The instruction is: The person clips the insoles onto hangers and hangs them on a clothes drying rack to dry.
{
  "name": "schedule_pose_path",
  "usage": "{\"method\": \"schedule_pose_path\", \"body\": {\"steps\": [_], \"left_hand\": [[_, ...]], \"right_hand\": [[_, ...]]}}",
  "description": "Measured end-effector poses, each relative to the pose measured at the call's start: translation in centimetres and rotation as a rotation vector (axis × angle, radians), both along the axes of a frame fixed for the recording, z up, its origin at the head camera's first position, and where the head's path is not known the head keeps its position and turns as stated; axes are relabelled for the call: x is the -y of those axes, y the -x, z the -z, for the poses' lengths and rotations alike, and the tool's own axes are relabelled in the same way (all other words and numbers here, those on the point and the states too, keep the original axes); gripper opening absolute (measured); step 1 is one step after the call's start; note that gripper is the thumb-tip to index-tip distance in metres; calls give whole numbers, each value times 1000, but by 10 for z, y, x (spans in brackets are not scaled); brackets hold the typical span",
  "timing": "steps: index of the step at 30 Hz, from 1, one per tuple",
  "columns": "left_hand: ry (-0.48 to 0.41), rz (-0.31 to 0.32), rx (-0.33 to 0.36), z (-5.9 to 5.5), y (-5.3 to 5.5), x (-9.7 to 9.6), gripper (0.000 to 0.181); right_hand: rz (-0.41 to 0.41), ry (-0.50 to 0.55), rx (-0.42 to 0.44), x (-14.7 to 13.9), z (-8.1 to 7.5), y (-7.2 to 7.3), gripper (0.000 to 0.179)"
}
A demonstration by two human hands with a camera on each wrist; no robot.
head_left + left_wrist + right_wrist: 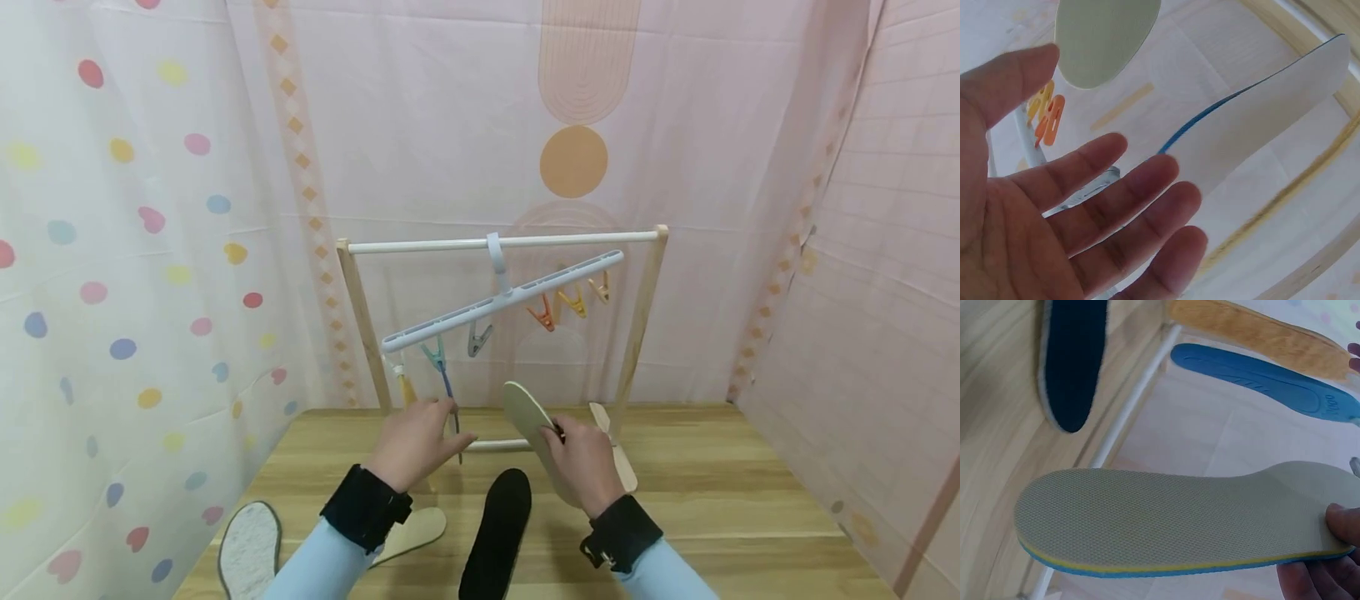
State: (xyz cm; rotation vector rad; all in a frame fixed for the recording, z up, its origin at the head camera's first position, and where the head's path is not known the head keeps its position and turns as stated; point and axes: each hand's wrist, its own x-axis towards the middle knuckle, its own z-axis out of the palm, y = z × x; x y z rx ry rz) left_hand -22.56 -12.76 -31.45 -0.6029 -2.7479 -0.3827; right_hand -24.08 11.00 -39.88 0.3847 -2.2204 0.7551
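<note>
Below the hanger, your right fingers pinch a probably light, flexible beige insole; favour its edges. Left fingers spread.

Head view looks forward and down over bench and rack; wrist views sit close, left facing across left grip, right along insole that all three share

light blue left sleeve at seven o'clock, matching right sleeve at five, black left wristband, black right wristband (small shiny fitting on it)
</note>
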Motion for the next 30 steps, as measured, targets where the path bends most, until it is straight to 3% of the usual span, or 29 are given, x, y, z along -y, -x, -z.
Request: {"method": "schedule_pose_path", "body": {"steps": [7, 14, 23, 30], "left_hand": [[-59, -35, -24, -12, 11, -3, 45], [-79, -91, -87, -21, 24, -10, 50], [-86, -153, -190, -34, 41, -29, 50], [-135, -268, -231, -36, 55, -44, 47]], "right_hand": [[37, 78, -36, 11, -3, 3, 12], [54, 121, -23, 17, -1, 2, 10], [78, 124, -103, 25, 2, 4, 11], [81, 141, -125, 30, 1, 5, 12]]}}
